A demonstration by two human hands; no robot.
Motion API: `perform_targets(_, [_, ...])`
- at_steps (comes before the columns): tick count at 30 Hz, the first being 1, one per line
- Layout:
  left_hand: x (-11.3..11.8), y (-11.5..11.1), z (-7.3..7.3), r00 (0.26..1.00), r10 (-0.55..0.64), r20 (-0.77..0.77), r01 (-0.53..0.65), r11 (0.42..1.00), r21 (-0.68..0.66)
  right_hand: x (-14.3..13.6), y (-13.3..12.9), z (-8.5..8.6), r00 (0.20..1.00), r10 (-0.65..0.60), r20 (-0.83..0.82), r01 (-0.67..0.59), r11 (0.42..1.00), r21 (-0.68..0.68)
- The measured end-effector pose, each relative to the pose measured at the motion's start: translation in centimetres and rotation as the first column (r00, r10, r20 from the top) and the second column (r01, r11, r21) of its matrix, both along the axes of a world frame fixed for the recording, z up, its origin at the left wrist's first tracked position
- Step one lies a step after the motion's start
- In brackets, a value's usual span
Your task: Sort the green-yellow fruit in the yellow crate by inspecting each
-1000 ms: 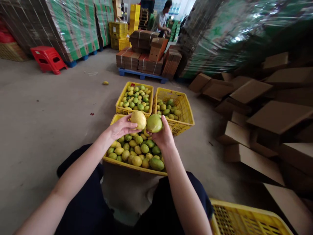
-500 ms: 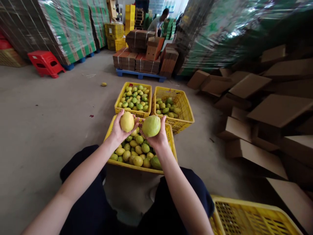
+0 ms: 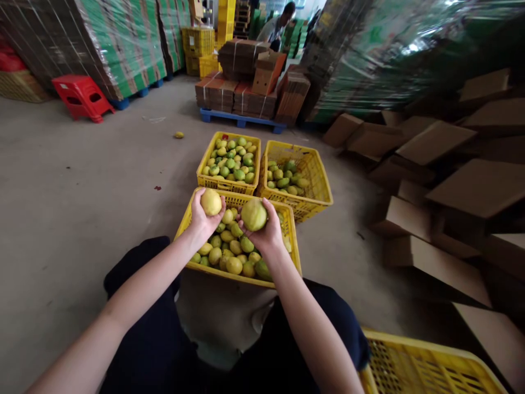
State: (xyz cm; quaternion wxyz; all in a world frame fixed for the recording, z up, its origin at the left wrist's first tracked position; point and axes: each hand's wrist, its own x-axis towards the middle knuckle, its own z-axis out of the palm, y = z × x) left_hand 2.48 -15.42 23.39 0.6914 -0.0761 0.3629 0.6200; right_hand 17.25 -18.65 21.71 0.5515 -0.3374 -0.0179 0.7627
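My left hand (image 3: 204, 220) is closed around a yellow lemon (image 3: 211, 202), held up over the near yellow crate (image 3: 294, 246). Level with it on the right, my right hand (image 3: 268, 232) grips a larger greenish lemon (image 3: 254, 215), its fingers curled under and beside the fruit. Below both hands, the near crate holds many loose yellow and green lemons (image 3: 234, 266). My forearms hide part of the crate and its fruit.
Behind the near crate stand a full lemon crate (image 3: 200, 178) and a partly filled crate (image 3: 314, 205). A yellow crate (image 3: 426, 342) sits at lower right. Cardboard boxes (image 3: 414, 216) pile up on the right. A red stool (image 3: 82, 98), a loaded blue pallet (image 3: 241, 121) and a person (image 3: 279, 27) are farther off.
My hands have drawn slightly apart, each still holding its lemon. The right-hand lemon has turned, showing a different, yellower side. The view has shifted a little.
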Motion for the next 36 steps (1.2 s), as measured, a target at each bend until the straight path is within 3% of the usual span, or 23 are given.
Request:
perform_targets(5, [-0.3, -0.1, 0.6, 0.982, -0.134, 0.130, 0.122, 0.988, 0.097, -0.7, -0.2, 0.3, 0.980, -0.200, -0.004, 0.200, 0.979, 0.032])
perform_targets(9, [-0.3, 0.4, 0.5, 0.991, -0.070, 0.118, 0.061, 0.995, 0.075, -0.8, -0.2, -0.4, 0.954, -0.296, -0.043, 0.297, 0.954, 0.025])
perform_targets(16, [-0.1, 0.9, -0.6, 0.986, -0.128, 0.108, 0.128, 0.992, 0.003, 0.3, 0.1, -0.5, 0.948, -0.317, -0.033, 0.319, 0.947, 0.043])
perform_targets(22, [0.3, 0.6, -0.3, 0.981, -0.192, 0.019, 0.191, 0.981, 0.037, 0.8, -0.2, -0.4, 0.978, -0.207, -0.009, 0.207, 0.978, 0.037])
perform_targets(27, [0.0, 0.1, -0.6, 0.938, -0.342, 0.050, 0.340, 0.939, 0.047, 1.2, -0.2, -0.5, 0.984, -0.179, 0.016, 0.179, 0.984, -0.010])
perform_targets(31, [-0.2, 0.3, -1.0, 0.949, -0.290, 0.126, 0.296, 0.955, -0.035, 1.4, 0.2, -1.2, 0.989, -0.139, 0.043, 0.140, 0.989, -0.039])
perform_targets(36, [0.0, 1.0, -1.3, 0.984, -0.168, 0.052, 0.171, 0.984, -0.047, 1.2, 0.5, -1.8, 0.978, -0.194, 0.083, 0.194, 0.981, 0.001])
